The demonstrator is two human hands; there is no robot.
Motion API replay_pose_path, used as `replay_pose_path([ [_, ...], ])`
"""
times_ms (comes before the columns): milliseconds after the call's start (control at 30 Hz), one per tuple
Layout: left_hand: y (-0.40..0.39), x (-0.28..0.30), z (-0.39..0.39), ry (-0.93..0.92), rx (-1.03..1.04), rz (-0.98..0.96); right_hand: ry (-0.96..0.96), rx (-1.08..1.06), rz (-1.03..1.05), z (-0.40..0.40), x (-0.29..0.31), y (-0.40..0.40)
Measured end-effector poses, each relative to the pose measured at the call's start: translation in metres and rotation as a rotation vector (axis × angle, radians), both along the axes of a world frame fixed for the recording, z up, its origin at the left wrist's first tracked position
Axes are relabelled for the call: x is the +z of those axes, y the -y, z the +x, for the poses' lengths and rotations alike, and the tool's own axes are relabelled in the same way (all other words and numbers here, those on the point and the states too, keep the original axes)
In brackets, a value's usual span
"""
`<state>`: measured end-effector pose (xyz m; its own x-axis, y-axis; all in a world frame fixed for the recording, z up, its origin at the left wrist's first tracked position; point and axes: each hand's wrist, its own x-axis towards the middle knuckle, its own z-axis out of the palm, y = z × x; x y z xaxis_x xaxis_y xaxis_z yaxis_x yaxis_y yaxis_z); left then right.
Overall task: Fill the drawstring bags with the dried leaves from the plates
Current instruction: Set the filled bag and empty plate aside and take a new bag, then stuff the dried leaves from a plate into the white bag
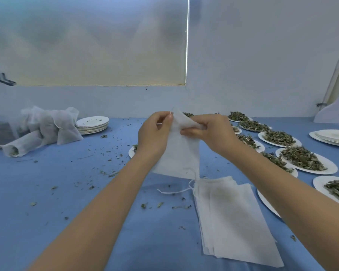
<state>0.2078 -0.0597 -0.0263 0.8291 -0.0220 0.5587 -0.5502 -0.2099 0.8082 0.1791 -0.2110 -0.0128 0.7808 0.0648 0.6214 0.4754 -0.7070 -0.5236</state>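
Blue cloth [67,192] is covering the table, with leaf crumbs lying scattered on it, under a pale wall and a drawn blind. I am holding one white bag [179,153] up over the table: my left hand [155,133] is pinching one side of its top edge and my right hand [211,132] is pinching the other. Flat empty bags [235,222] are lying just below. Plates of leaves [301,158] are sitting at right, filled bags [47,126] at far left beside stacked empty plates [92,124].

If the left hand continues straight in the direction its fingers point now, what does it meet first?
Probably the right hand: the left hand points rightward across the thin white drawstring bag both pinch. Depth is unclear.
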Motion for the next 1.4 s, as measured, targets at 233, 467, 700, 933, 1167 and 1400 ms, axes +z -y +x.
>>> replay_pose_path([
  [233, -0.008, 0.003, 0.016, 0.087, 0.125, 0.119, 0.155, -0.21, -0.311, 0.019, -0.002, -0.016],
  [467, -0.006, 0.005, 0.018, 0.117, 0.127, 0.029, 0.039, -0.07, -0.122, 0.028, 0.005, -0.026],
  [700, -0.005, 0.004, 0.03, 0.205, 0.141, 0.142, -0.19, 0.075, 0.101, 0.037, 0.004, -0.031],
  [933, -0.021, 0.002, 0.041, 0.294, 0.19, 0.198, -0.304, 0.155, 0.141, 0.052, -0.002, -0.036],
  [1167, -0.05, -0.003, 0.055, 0.481, 0.309, 0.788, -0.523, 0.341, 0.432, 0.065, -0.004, -0.037],
  [1400, -0.043, -0.017, 0.05, 0.316, 0.156, 0.97, -0.763, 0.487, 0.687, 0.083, -0.008, -0.05],
])
